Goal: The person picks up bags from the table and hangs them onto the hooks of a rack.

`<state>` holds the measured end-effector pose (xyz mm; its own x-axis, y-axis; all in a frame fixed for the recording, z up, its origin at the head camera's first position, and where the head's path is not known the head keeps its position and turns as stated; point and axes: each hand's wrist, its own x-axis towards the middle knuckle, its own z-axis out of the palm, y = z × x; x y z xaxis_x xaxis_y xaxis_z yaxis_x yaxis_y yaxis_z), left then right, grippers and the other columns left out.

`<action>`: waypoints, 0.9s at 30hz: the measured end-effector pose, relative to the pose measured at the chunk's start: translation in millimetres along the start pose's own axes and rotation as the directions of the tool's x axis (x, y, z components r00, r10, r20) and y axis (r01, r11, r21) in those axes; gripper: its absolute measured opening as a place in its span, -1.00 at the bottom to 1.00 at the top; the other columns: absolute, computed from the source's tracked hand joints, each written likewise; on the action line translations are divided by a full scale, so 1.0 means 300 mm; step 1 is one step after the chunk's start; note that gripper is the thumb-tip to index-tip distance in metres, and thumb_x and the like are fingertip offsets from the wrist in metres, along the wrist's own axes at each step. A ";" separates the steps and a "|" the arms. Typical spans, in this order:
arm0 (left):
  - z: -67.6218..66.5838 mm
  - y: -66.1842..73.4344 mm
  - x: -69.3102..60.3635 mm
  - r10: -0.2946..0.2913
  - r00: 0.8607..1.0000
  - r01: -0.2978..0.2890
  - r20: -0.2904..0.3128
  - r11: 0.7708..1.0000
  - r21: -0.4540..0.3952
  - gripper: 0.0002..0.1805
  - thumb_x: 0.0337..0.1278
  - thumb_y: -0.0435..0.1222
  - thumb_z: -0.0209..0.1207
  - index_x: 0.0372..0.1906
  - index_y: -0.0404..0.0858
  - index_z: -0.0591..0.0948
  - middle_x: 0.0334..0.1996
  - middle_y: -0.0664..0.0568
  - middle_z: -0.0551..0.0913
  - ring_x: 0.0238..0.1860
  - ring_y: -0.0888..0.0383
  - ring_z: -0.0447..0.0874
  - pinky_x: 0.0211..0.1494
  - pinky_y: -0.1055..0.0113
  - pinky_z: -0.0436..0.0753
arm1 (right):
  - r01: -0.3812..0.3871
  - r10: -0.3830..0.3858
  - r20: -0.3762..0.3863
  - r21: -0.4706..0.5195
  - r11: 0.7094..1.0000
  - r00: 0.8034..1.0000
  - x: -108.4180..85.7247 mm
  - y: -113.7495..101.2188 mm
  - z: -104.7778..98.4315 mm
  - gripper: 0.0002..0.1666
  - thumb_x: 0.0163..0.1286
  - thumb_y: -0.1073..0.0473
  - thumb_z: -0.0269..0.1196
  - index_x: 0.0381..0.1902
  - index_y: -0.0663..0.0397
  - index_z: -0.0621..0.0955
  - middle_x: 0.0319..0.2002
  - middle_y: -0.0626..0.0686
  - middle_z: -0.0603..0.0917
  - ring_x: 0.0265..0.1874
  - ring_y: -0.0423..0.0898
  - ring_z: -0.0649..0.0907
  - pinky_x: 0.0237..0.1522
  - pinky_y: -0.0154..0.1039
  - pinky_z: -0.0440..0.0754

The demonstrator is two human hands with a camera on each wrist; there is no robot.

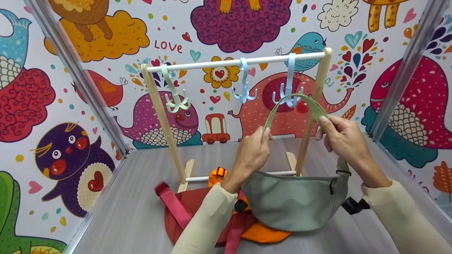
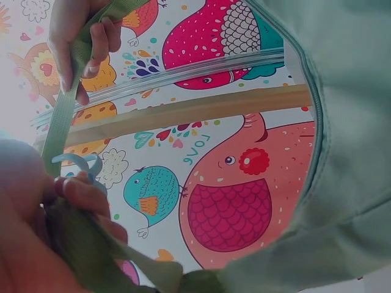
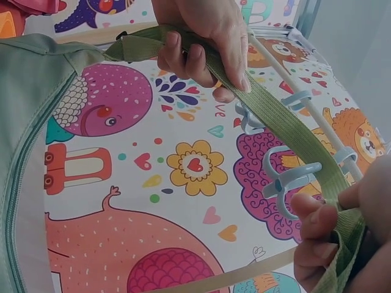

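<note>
A grey-green waist bag (image 1: 293,201) hangs by its green strap (image 1: 296,96) between both hands, in front of a small rack. My left hand (image 1: 252,150) pinches the strap on one side; my right hand (image 1: 344,137) pinches it on the other, so it arches up between them. Behind the arch, in the head view, is a blue multi-prong hook (image 1: 289,95) on the rack's white bar (image 1: 201,65). The right wrist view shows the strap (image 3: 287,122) running from one hand to the other, with blue prongs (image 3: 287,177) close beside it.
Another blue hook (image 1: 244,88) and a pale green hook (image 1: 176,97) hang along the bar. Wooden posts (image 1: 164,123) hold it up. A red bag (image 1: 187,208) and an orange bag (image 1: 266,233) lie on the grey table (image 1: 130,211) at the rack's foot. Patterned walls enclose the back and sides.
</note>
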<state>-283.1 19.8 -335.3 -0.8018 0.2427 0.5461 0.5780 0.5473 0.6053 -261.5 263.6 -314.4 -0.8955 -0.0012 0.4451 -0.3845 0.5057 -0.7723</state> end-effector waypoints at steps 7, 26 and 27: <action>0.000 -0.004 0.001 -0.012 1.000 0.012 0.010 1.000 0.004 -0.68 0.54 -0.19 -0.09 -0.27 -0.25 0.59 -0.71 0.16 0.27 -0.69 0.24 0.21 -0.58 0.43 0.17 | 0.012 -0.013 0.029 0.015 1.000 1.000 0.007 -0.004 0.005 -0.54 0.58 -0.04 0.00 0.09 0.21 0.60 -0.50 -0.02 0.59 -0.72 -0.10 0.50 -0.72 -0.26 0.44; 0.025 -0.040 -0.007 -0.061 0.997 0.059 0.055 0.998 0.037 -0.67 0.56 -0.16 -0.12 -0.28 -0.18 0.58 -0.70 0.16 0.31 -0.67 0.24 0.27 -0.58 0.42 0.21 | -0.018 0.020 0.078 -0.035 0.999 0.997 0.004 0.035 0.025 -0.46 0.57 -0.10 0.00 0.13 0.24 0.58 -0.45 0.06 0.59 -0.70 -0.08 0.51 -0.64 -0.26 0.53; 0.026 -0.043 -0.007 -0.064 0.996 0.062 0.059 0.997 0.036 -0.67 0.56 -0.16 -0.12 -0.28 -0.18 0.58 -0.69 0.16 0.31 -0.67 0.24 0.27 -0.58 0.42 0.21 | -0.019 0.022 0.080 -0.039 0.999 0.997 0.003 0.037 0.026 -0.46 0.57 -0.10 0.00 0.13 0.23 0.58 -0.45 0.07 0.59 -0.69 -0.07 0.52 -0.63 -0.26 0.53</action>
<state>-289.9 18.5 -348.9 -0.8445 0.2544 0.4712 0.5216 0.5900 0.6163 -268.2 262.4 -326.2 -0.9187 -0.0591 0.3904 -0.3586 0.5389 -0.7623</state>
